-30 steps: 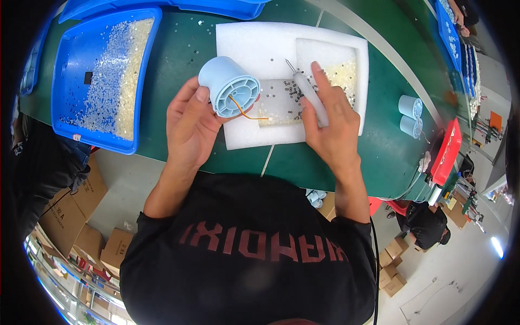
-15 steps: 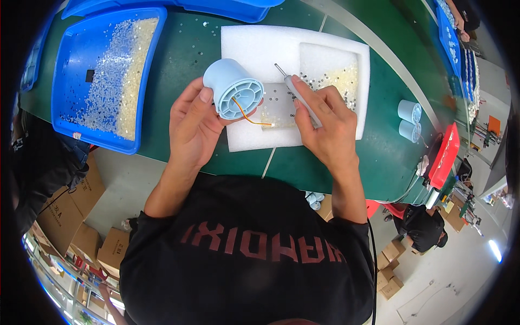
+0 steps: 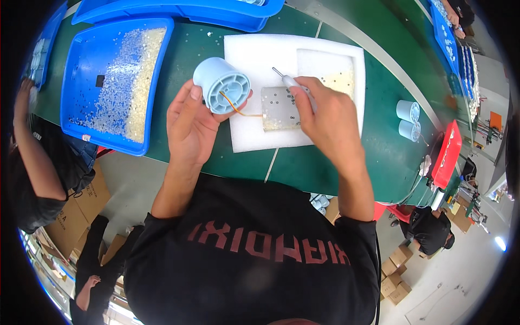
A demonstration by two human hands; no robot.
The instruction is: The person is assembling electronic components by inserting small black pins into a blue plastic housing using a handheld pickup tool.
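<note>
My left hand (image 3: 190, 120) grips a light blue round plastic part (image 3: 222, 85) with a ribbed open end, held over the left edge of a white foam pad (image 3: 254, 49). Thin yellow and red wires (image 3: 238, 109) run from that part to a small grey circuit board (image 3: 279, 108) lying on the pad. My right hand (image 3: 327, 116) holds a slim metal-tipped tool (image 3: 290, 82) and rests on the board's right side. A square recess (image 3: 336, 73) in the pad holds small pale pieces.
A blue tray (image 3: 86, 59) with several tiny white and yellow parts lies at the left on the green table (image 3: 387, 151). Two more light blue round parts (image 3: 407, 119) stand at the right, near a red box (image 3: 447, 154). Another person's arm (image 3: 32, 157) is at the far left.
My right hand lifted the tool off the pad and drew back toward me over the board. The left hand with the blue part has hardly moved.
</note>
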